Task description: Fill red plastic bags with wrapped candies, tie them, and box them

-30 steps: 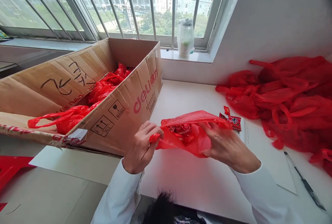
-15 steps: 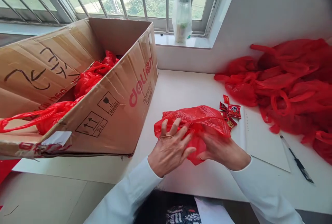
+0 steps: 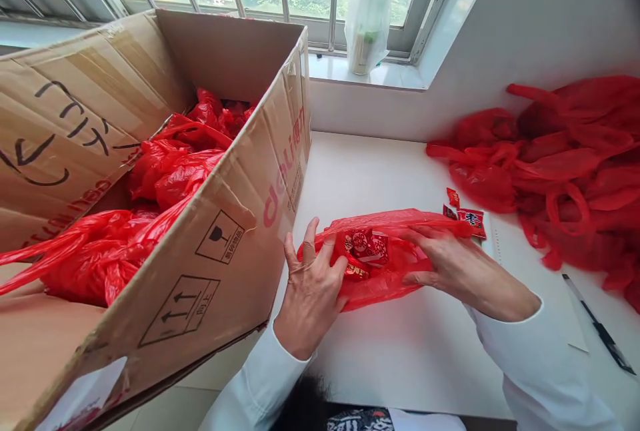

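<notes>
Bag (image 3: 381,288), long axis running from left hand (image 3: 311,284) to right hand (image 3: 453,266): left fingers spread wide at one end, right half-curled at the mouth, their hold unclear; packets (image 3: 370,248) inside, nearer left fingers.

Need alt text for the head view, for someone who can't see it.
A person's left hand and right hand touch an open red bag with wrapped packets inside, over a white table. A cardboard box containing red bundles stands left; a heap of red bags and a pen lie right.
</notes>
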{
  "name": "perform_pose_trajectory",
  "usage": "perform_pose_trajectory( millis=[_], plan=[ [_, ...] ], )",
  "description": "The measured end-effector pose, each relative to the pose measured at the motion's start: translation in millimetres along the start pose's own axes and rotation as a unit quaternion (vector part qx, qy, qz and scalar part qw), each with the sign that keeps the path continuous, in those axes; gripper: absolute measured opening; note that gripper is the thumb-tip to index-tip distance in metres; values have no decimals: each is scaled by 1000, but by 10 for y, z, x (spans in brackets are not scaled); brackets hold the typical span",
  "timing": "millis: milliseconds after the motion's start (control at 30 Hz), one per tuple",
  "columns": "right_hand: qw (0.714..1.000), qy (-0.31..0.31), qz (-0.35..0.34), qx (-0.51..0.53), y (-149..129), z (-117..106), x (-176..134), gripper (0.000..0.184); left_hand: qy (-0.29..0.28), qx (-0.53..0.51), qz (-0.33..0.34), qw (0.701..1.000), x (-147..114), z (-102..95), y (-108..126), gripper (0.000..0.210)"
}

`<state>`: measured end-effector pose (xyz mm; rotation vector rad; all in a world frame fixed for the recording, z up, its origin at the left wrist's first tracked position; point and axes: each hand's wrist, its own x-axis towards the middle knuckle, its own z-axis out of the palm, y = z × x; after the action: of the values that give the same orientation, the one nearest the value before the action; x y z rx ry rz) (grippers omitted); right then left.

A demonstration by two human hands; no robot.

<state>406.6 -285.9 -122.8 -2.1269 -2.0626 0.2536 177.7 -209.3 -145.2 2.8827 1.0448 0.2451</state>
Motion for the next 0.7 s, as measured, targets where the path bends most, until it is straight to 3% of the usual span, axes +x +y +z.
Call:
perform_pose_trajectory(
  millis=[133,233,367,533,600,700],
  plan=[
    [998,-52,-18,-1,-23,32,162,47,-59,20,-24,998,35,-7,19,84],
    [994,-95,38,31,46,124,158,43,-89,20,-49,995,-14,-4,74,102],
    [987,-123,43,97,143,172,68,39,-99,21,-93,991,-88,20,131,85],
    [987,-147,26,65,272,95,81,50,-108,18,-104,989,-35,5,148,62],
    [990,-132,-25,47,313,75,157,48,-104,18,-97,990,35,-19,163,53],
    [995,-60,-71,45,255,118,333,23,-92,27,-103,990,155,-37,191,46]
  ],
)
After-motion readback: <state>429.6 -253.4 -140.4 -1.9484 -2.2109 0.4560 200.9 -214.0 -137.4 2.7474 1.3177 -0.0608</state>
